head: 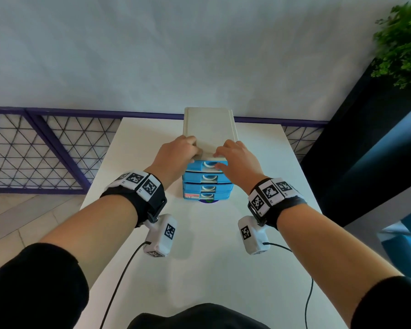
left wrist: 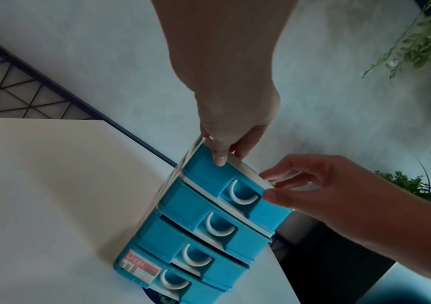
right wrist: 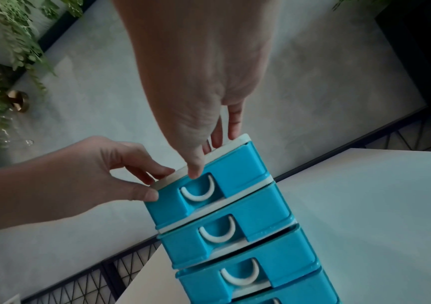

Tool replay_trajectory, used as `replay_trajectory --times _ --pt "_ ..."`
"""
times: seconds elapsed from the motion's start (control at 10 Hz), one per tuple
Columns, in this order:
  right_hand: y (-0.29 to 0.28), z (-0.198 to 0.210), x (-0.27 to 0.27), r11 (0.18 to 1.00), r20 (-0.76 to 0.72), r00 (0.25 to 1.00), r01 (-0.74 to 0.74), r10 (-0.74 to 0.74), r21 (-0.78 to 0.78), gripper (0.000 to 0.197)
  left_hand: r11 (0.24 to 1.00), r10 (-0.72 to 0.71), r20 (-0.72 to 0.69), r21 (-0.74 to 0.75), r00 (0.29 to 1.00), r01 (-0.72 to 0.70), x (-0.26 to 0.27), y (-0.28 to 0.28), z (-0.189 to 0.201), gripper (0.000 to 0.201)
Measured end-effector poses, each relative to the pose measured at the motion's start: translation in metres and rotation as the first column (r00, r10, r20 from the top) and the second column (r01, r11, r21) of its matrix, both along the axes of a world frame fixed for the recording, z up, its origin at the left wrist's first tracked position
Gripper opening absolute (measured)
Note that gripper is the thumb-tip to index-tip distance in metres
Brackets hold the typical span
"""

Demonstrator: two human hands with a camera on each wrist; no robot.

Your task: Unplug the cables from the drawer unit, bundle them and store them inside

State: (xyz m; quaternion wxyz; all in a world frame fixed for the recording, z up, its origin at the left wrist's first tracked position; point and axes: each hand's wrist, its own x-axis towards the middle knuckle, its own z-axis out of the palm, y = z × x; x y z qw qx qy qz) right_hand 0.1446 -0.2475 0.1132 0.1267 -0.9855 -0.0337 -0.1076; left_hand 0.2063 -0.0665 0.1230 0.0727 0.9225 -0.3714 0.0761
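The drawer unit (head: 209, 129) stands on the white table (head: 199, 257): a white frame with several blue drawers (left wrist: 209, 226), each with a white crescent handle (right wrist: 198, 195). All drawers look pushed in. My left hand (head: 190, 150) grips the top front left corner, fingers on the lid, thumb (left wrist: 219, 158) on the top drawer's face. My right hand (head: 223, 157) pinches the top front edge, fingers flat on the lid, thumb (right wrist: 195, 172) at the upper rim of the top drawer's handle recess. No cable plugged into the unit shows in any view.
A purple round object (head: 208, 201) peeks out under the unit's front. Black wrist-camera leads (head: 119, 281) trail over the near table. A wire-mesh fence (head: 33, 150) runs behind the table, and plants (head: 403, 43) and a dark cabinet (head: 356, 138) stand to the right.
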Motion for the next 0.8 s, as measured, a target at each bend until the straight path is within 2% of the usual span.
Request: replay_trajectory --times 0.1,0.3,0.5,0.6,0.7,0.8 --pt "-0.002 -0.008 0.000 1.000 0.095 0.995 -0.014 0.016 -0.017 0.022 1.000 -0.006 0.019 -0.023 1.000 0.006 0.000 0.000 -0.003 0.030" --pt "-0.002 -0.016 0.002 0.999 0.161 0.987 0.017 -0.013 -0.029 0.019 0.999 0.026 0.013 -0.033 1.000 -0.026 -0.003 -0.002 -0.007 0.031" --pt "0.003 -0.008 -0.001 0.998 0.064 0.998 0.033 -0.029 -0.052 0.025 0.999 0.041 -0.008 0.033 0.999 -0.041 -0.006 -0.005 -0.002 0.035" --pt "0.007 0.007 -0.004 0.997 -0.064 0.998 0.023 -0.029 -0.080 0.030 0.994 0.059 -0.132 0.101 0.989 -0.046 -0.007 -0.005 0.011 0.041" --pt "0.005 0.028 -0.009 0.997 -0.166 0.986 0.010 -0.023 -0.079 0.035 0.996 0.035 -0.279 0.087 0.960 -0.011 -0.004 0.003 0.025 0.047" --pt "-0.003 0.027 -0.053 0.998 -0.263 0.965 0.008 -0.025 -0.065 0.041 0.999 -0.018 -0.413 0.040 0.911 0.037 -0.030 0.032 0.012 0.060"
